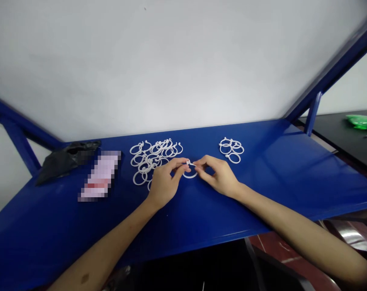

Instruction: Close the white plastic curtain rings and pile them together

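Ring in hand: a slim white plastic ring with a small knob (190,176) sits between the fingertips of both hands, just above the table, its lower arc showing beneath them.
Left fingers: the left hand (165,182) pinches the ring at its knob between thumb and forefinger.
Right fingers: the right hand (221,176) pinches the same ring from the other side, thumb and fingertips drawn together; whether the ring is open or closed there is hidden.
White rings, left of the fingers: a loose, overlapping pile of similar white plastic rings (155,155), partly behind the left hand; a few seem to have a gap.
White rings, right of the fingers: a small overlapping group of white rings (231,148), beyond the right hand, apparently closed.
Progress: one ring is in work; if the right-hand group counts as handled, this looks like an early stage, since the left-hand pile is far larger.
Packet, farther left of the fingers: a flat pinkish-white rectangular item with a red band (100,176), pixelated, so no writing can be read.
Bag, beyond the packet: crumpled black plastic (65,159), no label visible.
Surface under the fingers: a glossy blue table (198,214), no brand or lettering legible.
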`<state>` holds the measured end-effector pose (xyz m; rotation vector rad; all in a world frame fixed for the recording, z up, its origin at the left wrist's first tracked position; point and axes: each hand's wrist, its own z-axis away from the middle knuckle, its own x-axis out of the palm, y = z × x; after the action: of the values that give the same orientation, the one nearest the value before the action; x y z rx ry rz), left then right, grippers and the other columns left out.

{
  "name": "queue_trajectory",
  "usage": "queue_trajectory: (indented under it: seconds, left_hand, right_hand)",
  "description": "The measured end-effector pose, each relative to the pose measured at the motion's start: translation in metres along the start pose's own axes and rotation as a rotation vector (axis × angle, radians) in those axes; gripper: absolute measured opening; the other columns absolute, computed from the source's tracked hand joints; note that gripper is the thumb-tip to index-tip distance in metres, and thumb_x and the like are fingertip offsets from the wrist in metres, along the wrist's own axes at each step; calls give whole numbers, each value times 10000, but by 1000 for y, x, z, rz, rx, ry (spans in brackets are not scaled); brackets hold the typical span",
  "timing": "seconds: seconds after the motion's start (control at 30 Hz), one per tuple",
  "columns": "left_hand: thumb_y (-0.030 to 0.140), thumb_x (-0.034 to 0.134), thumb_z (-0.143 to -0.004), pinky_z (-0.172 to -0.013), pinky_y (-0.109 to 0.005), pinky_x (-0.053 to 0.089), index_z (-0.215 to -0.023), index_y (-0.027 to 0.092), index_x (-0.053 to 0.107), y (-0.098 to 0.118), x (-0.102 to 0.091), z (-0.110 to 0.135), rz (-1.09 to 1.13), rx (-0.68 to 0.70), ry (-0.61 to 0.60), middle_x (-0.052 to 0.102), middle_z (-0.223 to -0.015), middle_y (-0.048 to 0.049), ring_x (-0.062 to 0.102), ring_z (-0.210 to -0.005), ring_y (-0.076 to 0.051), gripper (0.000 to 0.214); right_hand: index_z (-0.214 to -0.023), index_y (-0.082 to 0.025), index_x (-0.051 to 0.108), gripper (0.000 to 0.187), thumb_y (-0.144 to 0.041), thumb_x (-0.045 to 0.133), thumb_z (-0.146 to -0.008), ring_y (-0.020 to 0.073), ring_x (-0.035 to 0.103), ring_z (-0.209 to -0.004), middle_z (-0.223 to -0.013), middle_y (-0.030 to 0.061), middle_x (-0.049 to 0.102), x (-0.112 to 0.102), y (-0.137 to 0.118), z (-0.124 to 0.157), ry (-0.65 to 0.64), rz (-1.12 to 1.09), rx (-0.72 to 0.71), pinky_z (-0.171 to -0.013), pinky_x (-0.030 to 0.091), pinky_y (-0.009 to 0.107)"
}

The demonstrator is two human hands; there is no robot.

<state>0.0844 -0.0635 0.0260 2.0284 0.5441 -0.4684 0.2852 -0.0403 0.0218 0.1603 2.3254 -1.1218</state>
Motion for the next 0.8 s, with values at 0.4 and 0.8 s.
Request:
queue_trajectory:
  seconds: [0.4,0.8]
  left_hand:
    - [244,592,-963,-837,-346,579,-968,239,697,-10,2,0,-76,167,-82,775,-924,-13,722,-872,-181,105]
    - [281,595,-930,-865,-494,430,-1151,186,669,-62,-2,-13,-708,221,-68,719,-1041,-130,556,-1049,-348,252]
  right_hand:
    - [-1001,-205,628,234,-278,410,-1044,209,622,-848,-929,97,666,-8,-3,-1,-173,305,-263,-743,545,357]
    - [-900,-195,719,133,-248,596,-894,230,631,-789,-873,81,719,-113,82,-10,90,761,316,-737,484,366]
